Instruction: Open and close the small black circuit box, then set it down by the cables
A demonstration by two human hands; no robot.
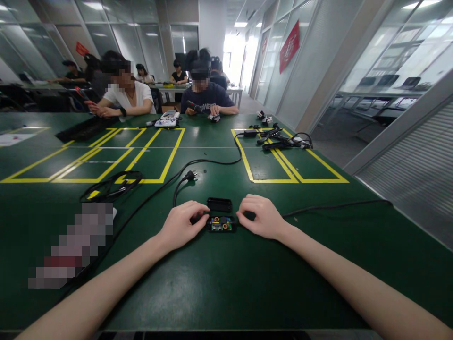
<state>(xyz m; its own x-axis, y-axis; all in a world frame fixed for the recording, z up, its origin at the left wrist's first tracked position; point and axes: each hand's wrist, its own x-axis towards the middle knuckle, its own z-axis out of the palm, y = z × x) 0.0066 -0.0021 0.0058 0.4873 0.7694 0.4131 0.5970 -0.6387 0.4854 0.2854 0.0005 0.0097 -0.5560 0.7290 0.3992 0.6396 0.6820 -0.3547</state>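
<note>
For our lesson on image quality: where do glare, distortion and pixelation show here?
All in the head view: glare whitens the corridor's far end; sheen lies on the green table; the right-hand glass partition leans, suggesting wide-angle distortion; a pixelated patch sits lower left; the circuit board is too small for fine detail.

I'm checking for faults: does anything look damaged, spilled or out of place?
One thing stands out: between the left hand and right hand, a small black case lies open, its circuit board exposed, with a black shell piece lying beyond it. No spill shows.
</note>
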